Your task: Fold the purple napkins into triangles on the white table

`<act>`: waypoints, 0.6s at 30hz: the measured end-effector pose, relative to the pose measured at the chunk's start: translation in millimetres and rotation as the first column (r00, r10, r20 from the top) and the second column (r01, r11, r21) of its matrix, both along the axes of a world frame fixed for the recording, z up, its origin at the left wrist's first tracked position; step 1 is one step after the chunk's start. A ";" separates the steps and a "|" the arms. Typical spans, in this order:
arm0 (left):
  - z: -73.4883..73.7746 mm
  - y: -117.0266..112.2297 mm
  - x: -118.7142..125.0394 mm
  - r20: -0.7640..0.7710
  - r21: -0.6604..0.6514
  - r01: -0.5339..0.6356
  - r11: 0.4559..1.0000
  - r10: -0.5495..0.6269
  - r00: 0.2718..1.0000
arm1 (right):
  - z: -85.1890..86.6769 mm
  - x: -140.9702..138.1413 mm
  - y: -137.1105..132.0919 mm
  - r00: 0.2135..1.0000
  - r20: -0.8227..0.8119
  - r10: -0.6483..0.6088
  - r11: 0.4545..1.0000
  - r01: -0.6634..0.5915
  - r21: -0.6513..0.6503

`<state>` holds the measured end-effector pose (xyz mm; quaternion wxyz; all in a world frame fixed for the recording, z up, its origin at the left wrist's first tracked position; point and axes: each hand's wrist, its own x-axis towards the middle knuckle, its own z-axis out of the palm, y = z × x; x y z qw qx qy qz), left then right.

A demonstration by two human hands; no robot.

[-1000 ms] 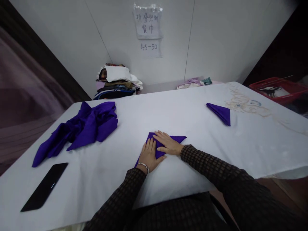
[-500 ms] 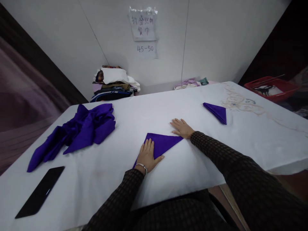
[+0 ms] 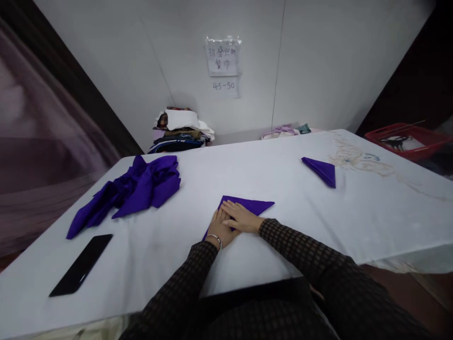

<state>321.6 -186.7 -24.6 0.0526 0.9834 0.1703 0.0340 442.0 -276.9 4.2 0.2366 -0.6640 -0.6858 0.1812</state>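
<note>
A purple cloth napkin, folded to a triangle, lies flat on the white-covered table in front of me. My left hand rests flat on its left part, fingers stretched out. Partly over the left hand lies my right hand, open and flat, its palm against the napkin and its fingertips over the left fingers. Between them the hands hide the napkin's middle and lower edge. To the right sits a smaller folded purple napkin.
Crumpled purple cloths lie at the left, with a black phone-like slab nearer me. Folded clothes are stacked behind the table, by the wall with a paper sign. A red basket stands at the far right.
My right hand has moved left from the napkin's right corner onto the napkin, overlapping my left hand. The left hand stays on the napkin. The view has shifted slightly.
</note>
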 end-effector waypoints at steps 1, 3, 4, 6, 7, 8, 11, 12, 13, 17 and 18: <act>0.3 -0.5 0.2 -0.007 -0.003 -0.003 1.000 0.003 1.000 | -2.8 0.5 1.6 1.000 0.012 -0.009 1.000 0.009 -0.010; 2.6 -1.0 1.6 -0.028 -0.017 -0.019 1.000 0.019 0.999 | -8.0 5.1 3.3 0.997 0.063 -0.051 0.999 0.052 -0.014; 4.5 -0.9 2.4 -0.039 -0.028 -0.026 0.999 0.025 0.999 | -10.3 7.4 3.8 0.993 0.093 -0.077 0.997 0.079 -0.009; 9.5 -0.7 2.7 -0.057 -0.060 -0.027 0.998 0.024 0.998 | -13.9 10.0 4.6 0.982 0.141 -0.125 0.992 0.126 -0.004; 12.3 -1.2 1.6 -0.064 -0.074 -0.023 0.997 0.018 0.998 | -15.3 10.1 4.8 0.978 0.158 -0.136 0.990 0.138 -0.003; 15.1 -2.8 -0.8 -0.064 -0.082 -0.023 0.996 0.018 0.998 | -16.4 9.7 5.0 0.975 0.174 -0.136 0.990 0.138 -0.003; 20.9 -18.3 -16.4 -0.023 -0.056 -0.073 0.996 0.072 0.997 | -18.7 7.8 4.5 0.968 0.219 -0.124 0.992 0.127 -0.002; 21.8 -27.5 -24.1 0.001 -0.043 -0.095 0.995 0.095 0.995 | -19.4 7.5 4.1 0.965 0.233 -0.119 0.992 0.123 0.001; 22.2 -38.3 -32.5 0.024 -0.039 -0.104 0.994 0.105 0.994 | -20.1 7.5 3.7 0.963 0.243 -0.116 0.993 0.119 0.003; 21.3 -80.6 -68.8 0.107 -0.124 0.010 0.992 0.003 0.994 | -23.7 9.3 2.7 0.960 0.257 -0.110 0.994 0.113 0.003; 21.2 -86.4 -77.6 0.140 -0.151 0.038 0.988 -0.017 0.990 | -24.7 9.7 2.7 0.961 0.256 -0.109 0.994 0.112 0.001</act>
